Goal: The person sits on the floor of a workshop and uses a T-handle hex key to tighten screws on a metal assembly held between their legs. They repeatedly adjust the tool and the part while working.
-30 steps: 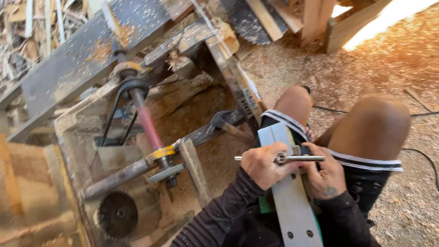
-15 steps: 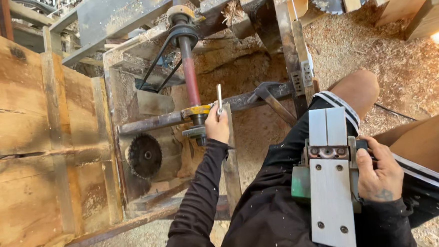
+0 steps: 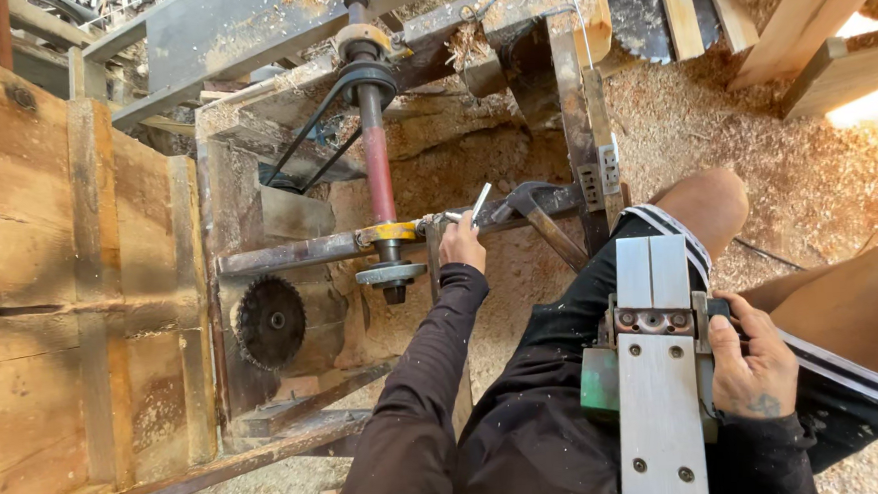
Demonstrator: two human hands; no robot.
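On a sawdust-covered floor (image 3: 754, 150) in a rough timber workshop, a person sits facing a home-built saw rig of worn wooden planks (image 3: 21, 299) and rusty steel bars. A vertical shaft (image 3: 376, 160) with a red section and a black belt (image 3: 322, 113) around its pulley runs down through a yellow bearing block (image 3: 390, 231) on a horizontal steel bar (image 3: 289, 253). A toothed circular saw blade (image 3: 270, 321) hangs lower left of it, and loose boards (image 3: 798, 18) lie at the upper right.

The left hand (image 3: 462, 246) reaches forward to the steel bar, its fingers (image 3: 456, 238) closed around a slim metal rod-like tool (image 3: 479, 201) that sticks up and to the right from the fist, just beside the bearing block. The right hand (image 3: 755, 361) rests on the lap, fingers (image 3: 726, 330) wrapped over the edge of an electric planer (image 3: 657, 386) lying sole-up, its grey plate facing the camera and its green body showing at the left side.
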